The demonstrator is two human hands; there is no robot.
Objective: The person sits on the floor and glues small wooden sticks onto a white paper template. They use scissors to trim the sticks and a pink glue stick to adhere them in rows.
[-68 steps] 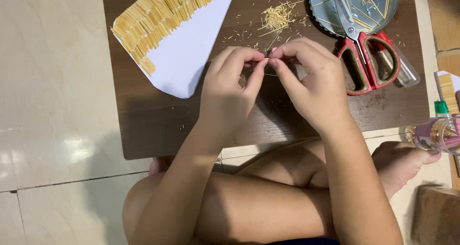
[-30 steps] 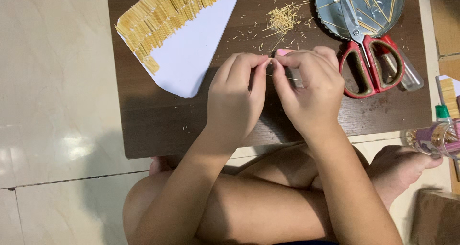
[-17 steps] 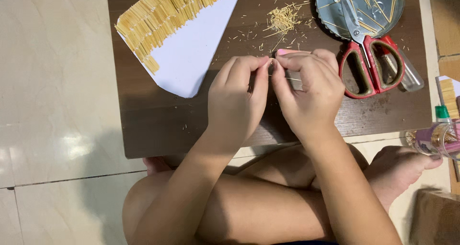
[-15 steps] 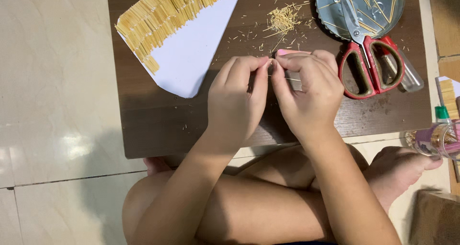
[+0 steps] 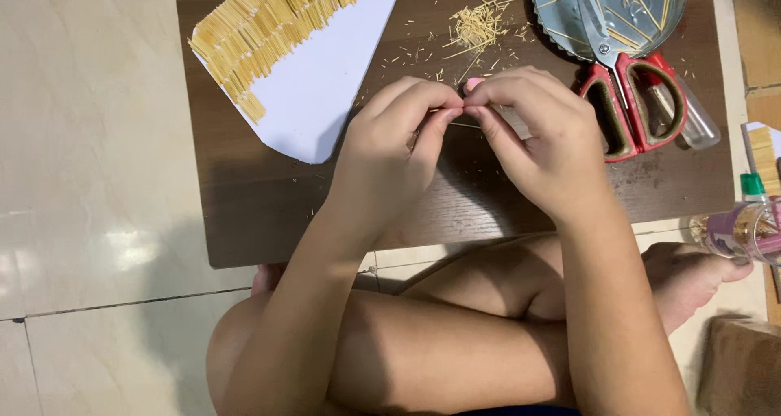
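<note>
Both hands meet over the middle of the dark brown wooden board point(image 5: 268, 213), fingertips pinched together on a thin pale straw sliver point(image 5: 465, 125). The sliver's long axis runs roughly left to right across the board, level with its surface; only a short length shows between and just beside the fingers, so which end is which cannot be told. It looks pale yellow, very fine and straight.

The left hand point(image 5: 390, 160) nips it between thumb and forefinger, the grip narrow and closed. The right hand point(image 5: 543, 139) pinches the same piece from the other side, thumb and forefinger tight, the remaining fingers curled.

Behind the hands, at the far right of the board, a round silvery metal dish point(image 5: 569, 13) holds a scatter of loose straw strips. Red-handled scissors point(image 5: 630, 99) lie with their blades over the dish and their handles on the board, just beside the right hand. A small heap of straw clippings point(image 5: 478, 27) sits left of the dish. Far left, a white paper sheet point(image 5: 333, 74) carries a row of short straw pieces point(image 5: 268, 26) laid side by side along its edge.
</note>
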